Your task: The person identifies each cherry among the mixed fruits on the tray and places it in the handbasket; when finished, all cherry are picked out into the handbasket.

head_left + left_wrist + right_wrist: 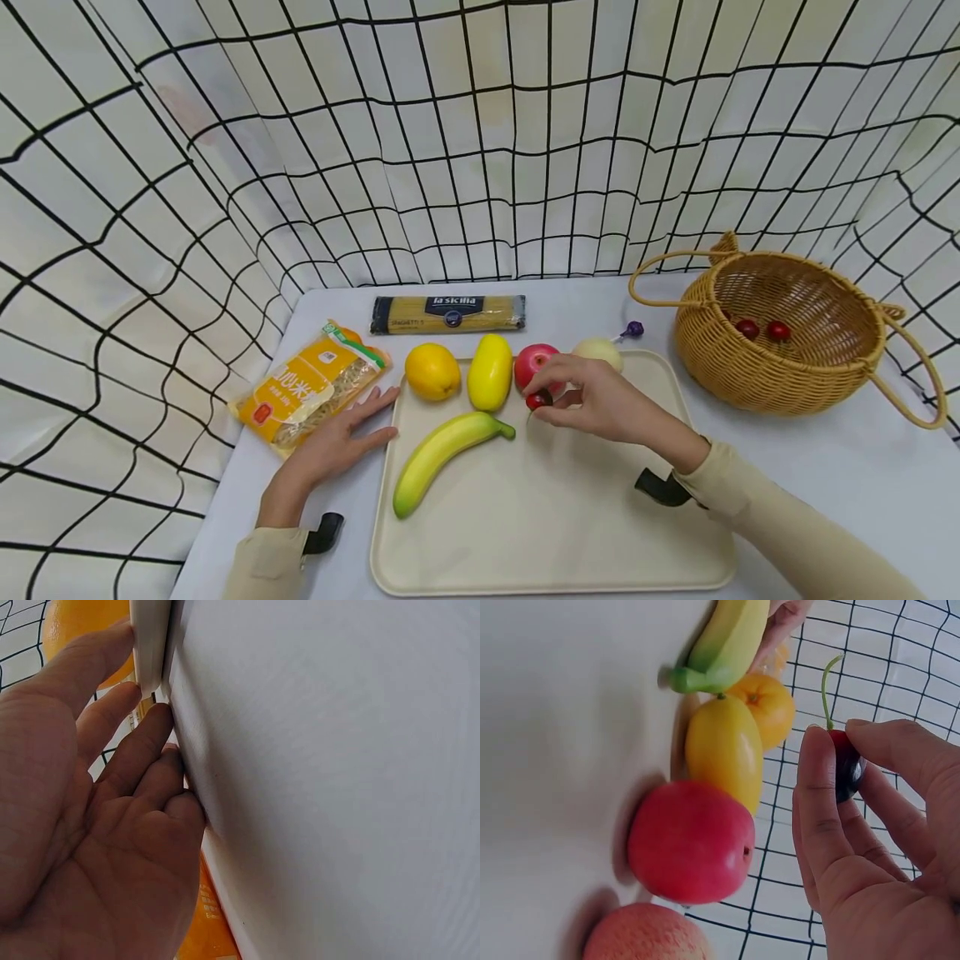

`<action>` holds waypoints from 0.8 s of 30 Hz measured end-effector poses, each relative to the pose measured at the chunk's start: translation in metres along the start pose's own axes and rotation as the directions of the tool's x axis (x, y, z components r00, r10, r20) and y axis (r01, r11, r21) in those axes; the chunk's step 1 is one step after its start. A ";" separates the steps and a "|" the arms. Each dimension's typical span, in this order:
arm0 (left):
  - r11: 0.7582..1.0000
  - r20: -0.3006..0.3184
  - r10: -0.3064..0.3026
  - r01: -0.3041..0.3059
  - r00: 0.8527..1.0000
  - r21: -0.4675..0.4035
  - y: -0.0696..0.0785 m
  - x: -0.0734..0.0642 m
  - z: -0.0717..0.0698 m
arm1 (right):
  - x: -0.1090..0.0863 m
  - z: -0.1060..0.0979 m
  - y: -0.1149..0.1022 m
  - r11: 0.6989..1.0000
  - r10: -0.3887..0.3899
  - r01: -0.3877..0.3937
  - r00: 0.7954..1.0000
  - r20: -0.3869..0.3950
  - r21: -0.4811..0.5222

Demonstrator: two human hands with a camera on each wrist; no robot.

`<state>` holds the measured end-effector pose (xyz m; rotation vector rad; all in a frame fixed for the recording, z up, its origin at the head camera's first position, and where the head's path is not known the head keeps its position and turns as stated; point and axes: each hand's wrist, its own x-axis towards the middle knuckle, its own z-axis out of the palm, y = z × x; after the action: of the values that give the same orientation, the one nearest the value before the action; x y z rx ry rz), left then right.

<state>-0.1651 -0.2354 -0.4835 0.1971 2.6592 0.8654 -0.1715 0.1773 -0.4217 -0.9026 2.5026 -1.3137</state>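
My right hand [603, 404] pinches a dark red cherry [847, 766] between thumb and fingertips, its green stem pointing up in the right wrist view. In the head view it is over the tray [570, 533], overlapping the red apple-like fruit [534, 363]. My left hand [337, 446] rests beside the tray's left edge with fingers extended and fingertips at the rim. Nothing is in its palm [112, 877]. On the tray a banana [442, 458] lies curved at the left. An orange [432, 372], a yellow oval fruit [490, 372] and a peach [649, 937] line the far rim.
At the right stands a wicker basket [772, 383] with raised handles and cherries [778, 331] inside. A spaghetti pack [450, 315] lies behind the tray, a yellow food bag [307, 387] at the left, a purple-wrapped lollipop [633, 329] near the basket. Black netting [513, 150] encloses the back and sides.
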 end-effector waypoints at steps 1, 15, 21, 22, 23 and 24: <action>1.000 0.000 -0.001 0.001 1.000 -0.002 0.000 0.000 0.000 | 0.000 -0.002 0.000 1.000 -0.006 0.006 1.000 -0.008 -0.009; 1.000 0.002 -0.004 0.004 1.000 -0.011 -0.001 0.002 0.001 | -0.010 -0.040 0.007 0.996 -0.022 0.012 0.992 -0.122 -0.084; 1.000 0.003 -0.015 0.015 1.000 -0.006 -0.001 0.001 0.001 | -0.015 -0.056 0.007 0.995 -0.025 0.010 0.987 -0.158 -0.097; 1.000 0.003 -0.011 0.011 1.000 -0.006 -0.001 0.001 0.001 | -0.016 -0.059 0.008 0.994 -0.031 0.013 0.986 -0.167 -0.111; 1.000 0.002 -0.008 0.008 1.000 -0.006 -0.001 0.001 0.001 | -0.017 -0.061 0.008 0.992 -0.036 0.014 0.984 -0.177 -0.128; 1.000 0.002 -0.008 0.008 1.000 -0.006 0.000 0.000 0.001 | -0.018 -0.064 0.008 0.990 -0.038 0.012 0.982 -0.185 -0.141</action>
<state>-0.1651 -0.2350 -0.4847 0.1861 2.6532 0.8704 -0.1876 0.2352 -0.3924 -0.8780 2.7652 -1.3011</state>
